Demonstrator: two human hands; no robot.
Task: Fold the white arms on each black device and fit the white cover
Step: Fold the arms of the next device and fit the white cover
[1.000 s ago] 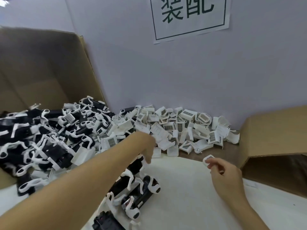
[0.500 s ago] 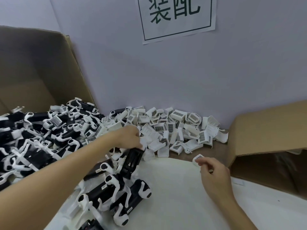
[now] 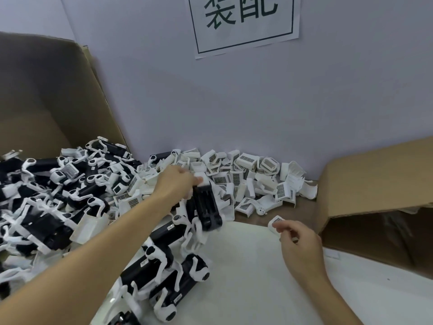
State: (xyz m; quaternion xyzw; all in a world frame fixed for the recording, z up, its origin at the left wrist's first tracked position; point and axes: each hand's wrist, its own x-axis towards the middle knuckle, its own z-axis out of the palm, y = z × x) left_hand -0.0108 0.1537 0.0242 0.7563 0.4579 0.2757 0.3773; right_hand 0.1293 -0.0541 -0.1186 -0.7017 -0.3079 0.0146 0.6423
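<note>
Item: our left hand (image 3: 175, 184) grips a black plastic device (image 3: 206, 207), our right hand (image 3: 296, 240) pinches a small white plastic cover (image 3: 274, 221); we should fold arms flat first.

I am looking at a pale lilac wall (image 3: 234, 102) bearing a paper sign (image 3: 243, 22), cardboard boxes (image 3: 379, 184) flanking a white tabletop (image 3: 246, 277).

Left arm stretched forward and across, forearm bare; left hand (image 3: 177, 184) knuckles up, fingers curled round the top of a black device (image 3: 207, 207). Right hand (image 3: 298, 240) lower, nearer the body, fingertips pinching a small white cover (image 3: 274, 222).
</note>
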